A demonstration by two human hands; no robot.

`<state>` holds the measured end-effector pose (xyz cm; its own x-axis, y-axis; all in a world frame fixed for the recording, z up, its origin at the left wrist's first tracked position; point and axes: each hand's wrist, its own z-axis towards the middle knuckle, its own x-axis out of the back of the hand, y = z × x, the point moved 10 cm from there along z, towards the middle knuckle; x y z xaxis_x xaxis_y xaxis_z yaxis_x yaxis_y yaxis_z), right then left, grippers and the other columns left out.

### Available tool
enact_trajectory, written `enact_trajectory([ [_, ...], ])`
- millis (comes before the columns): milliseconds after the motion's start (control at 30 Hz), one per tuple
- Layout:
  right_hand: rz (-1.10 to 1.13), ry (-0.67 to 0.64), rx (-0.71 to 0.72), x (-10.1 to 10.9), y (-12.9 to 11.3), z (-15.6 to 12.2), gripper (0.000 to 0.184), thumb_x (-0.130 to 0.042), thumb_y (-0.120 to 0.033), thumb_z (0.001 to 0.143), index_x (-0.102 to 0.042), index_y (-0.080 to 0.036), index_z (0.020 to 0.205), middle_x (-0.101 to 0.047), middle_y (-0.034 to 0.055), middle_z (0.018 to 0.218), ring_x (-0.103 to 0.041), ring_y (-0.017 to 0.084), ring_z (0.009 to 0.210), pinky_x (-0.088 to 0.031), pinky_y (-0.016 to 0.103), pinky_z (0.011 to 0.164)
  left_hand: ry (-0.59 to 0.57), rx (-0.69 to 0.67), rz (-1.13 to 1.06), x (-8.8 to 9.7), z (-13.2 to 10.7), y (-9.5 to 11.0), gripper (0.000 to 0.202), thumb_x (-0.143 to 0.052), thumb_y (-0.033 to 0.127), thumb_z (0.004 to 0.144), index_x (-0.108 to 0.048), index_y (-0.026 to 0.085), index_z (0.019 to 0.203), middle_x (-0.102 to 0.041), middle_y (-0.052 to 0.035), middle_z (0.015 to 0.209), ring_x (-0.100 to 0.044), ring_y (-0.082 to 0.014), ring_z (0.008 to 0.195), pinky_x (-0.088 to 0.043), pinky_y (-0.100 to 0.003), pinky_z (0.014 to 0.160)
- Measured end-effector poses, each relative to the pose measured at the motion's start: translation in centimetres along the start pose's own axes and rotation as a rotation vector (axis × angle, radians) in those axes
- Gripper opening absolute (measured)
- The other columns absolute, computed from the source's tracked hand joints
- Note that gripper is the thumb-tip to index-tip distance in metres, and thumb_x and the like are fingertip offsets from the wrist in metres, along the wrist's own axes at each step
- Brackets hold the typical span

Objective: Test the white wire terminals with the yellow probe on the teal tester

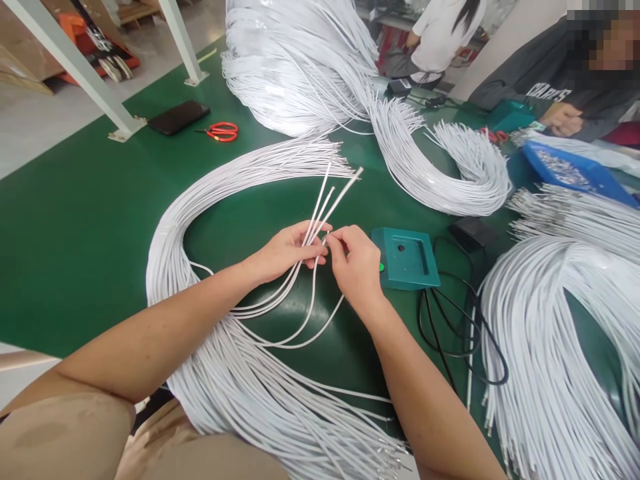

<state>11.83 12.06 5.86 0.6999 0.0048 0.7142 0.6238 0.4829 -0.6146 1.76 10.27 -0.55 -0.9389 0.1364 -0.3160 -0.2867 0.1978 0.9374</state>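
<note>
My left hand is closed round a few thin white wires whose free ends stick up and away from me. My right hand pinches one wire end right beside the left fingertips; what sits at the tip is too small to make out. Both hands hover over the green table, inside the curve of a large bundle of white wires. A teal box with a recess and a green button lies just right of my right hand.
More white wire bundles lie at the back, back right and right. Black cables run from the teal box. Red scissors and a black phone lie far left. Two other people are at the far right edge.
</note>
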Motion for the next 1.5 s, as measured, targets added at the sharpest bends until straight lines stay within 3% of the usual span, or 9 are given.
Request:
enact_trajectory([
  [167,-0.459,-0.087,0.288,-1.0,-1.5,-0.1,0.028,-0.038,-0.026,0.095,-0.062,-0.018,0.082,-0.062,0.0083,0.082,-0.053,0.021,0.078,-0.034,0.033,0.071,0.076,0.090,0.002,0.8,0.2,-1.0,0.042,-0.069,0.016,0.074,-0.057,0.015,0.114,-0.064,-0.0008,0.077,-0.065,-0.0099,0.067,-0.046,-0.017,0.056],
  [300,-0.525,-0.188,0.228,-0.4,0.6,0.8,0.014,-0.052,-0.023,0.088,-0.061,-0.017,0.098,-0.068,0.0098,0.092,-0.056,0.025,0.088,-0.033,0.037,0.087,0.152,0.069,0.233,1.9,0.5,-0.9,0.043,-0.068,0.016,0.073,-0.056,0.016,0.114,-0.064,-0.0010,0.076,-0.067,-0.0127,0.068,-0.043,-0.017,0.050],
  [400,-0.561,-0.318,0.193,-0.9,1.8,1.0,0.010,-0.055,-0.017,0.085,-0.061,-0.018,0.093,-0.069,0.0080,0.084,-0.058,0.024,0.082,-0.032,0.040,0.093,0.152,0.058,0.319,2.0,0.9,-1.1,0.043,-0.068,0.015,0.072,-0.056,0.016,0.113,-0.063,-0.0003,0.074,-0.067,-0.0132,0.065,-0.043,-0.018,0.048],
  [533,-0.543,-0.355,0.183,-1.0,2.1,1.0,0.009,-0.055,-0.015,0.083,-0.060,-0.019,0.088,-0.069,0.0071,0.082,-0.059,0.023,0.081,-0.032,0.041,0.096,0.158,0.028,0.347,2.2,1.0,-1.2,0.042,-0.068,0.016,0.071,-0.056,0.016,0.111,-0.064,-0.0008,0.074,-0.067,-0.0131,0.064,-0.044,-0.018,0.048],
  [900,-0.574,-0.323,0.239,-1.0,1.9,1.1,0.020,-0.043,-0.006,0.081,-0.058,-0.018,0.078,-0.060,0.0076,0.069,-0.049,0.023,0.076,-0.035,0.033,0.073,0.198,0.001,0.453,2.9,1.5,-1.7,0.040,-0.066,0.019,0.073,-0.058,0.016,0.111,-0.067,-0.0020,0.076,-0.068,-0.0139,0.065,-0.048,-0.018,0.049],
  [1100,-0.553,-0.303,0.214,-0.6,1.9,1.1,0.015,-0.047,-0.014,0.083,-0.061,-0.018,0.080,-0.060,0.0083,0.070,-0.052,0.023,0.079,-0.039,0.036,0.079,0.170,0.017,0.493,2.7,1.7,-2.3,0.042,-0.067,0.020,0.071,-0.060,0.016,0.113,-0.069,-0.0027,0.076,-0.070,-0.0157,0.068,-0.051,-0.019,0.051],
  [1233,-0.603,-0.113,0.170,1.7,2.6,1.4,0.017,-0.050,-0.024,0.088,-0.063,-0.016,0.096,-0.067,0.0143,0.102,-0.053,0.029,0.106,-0.026,0.053,0.104,0.161,0.044,0.453,2.5,1.7,-2.3,0.042,-0.069,0.021,0.071,-0.060,0.015,0.112,-0.070,-0.0033,0.076,-0.070,-0.0157,0.068,-0.052,-0.020,0.052],
  [1333,-0.710,0.016,0.089,3.0,4.2,1.4,0.031,-0.045,-0.025,0.091,-0.057,-0.013,0.118,-0.055,0.0204,0.130,-0.043,0.035,0.124,-0.020,0.063,0.104,0.154,0.067,0.400,2.6,1.7,-2.3,0.043,-0.071,0.020,0.070,-0.061,0.014,0.111,-0.070,-0.0040,0.075,-0.069,-0.0159,0.065,-0.052,-0.022,0.053],
  [1500,-0.693,-0.015,0.125,2.8,3.3,1.3,0.033,-0.043,-0.022,0.093,-0.057,-0.012,0.120,-0.055,0.0198,0.131,-0.044,0.034,0.124,-0.025,0.058,0.104,0.167,0.058,0.324,3.0,1.3,-1.5,0.044,-0.073,0.019,0.069,-0.060,0.014,0.111,-0.068,-0.0027,0.073,-0.069,-0.0159,0.066,-0.050,-0.023,0.054],
])
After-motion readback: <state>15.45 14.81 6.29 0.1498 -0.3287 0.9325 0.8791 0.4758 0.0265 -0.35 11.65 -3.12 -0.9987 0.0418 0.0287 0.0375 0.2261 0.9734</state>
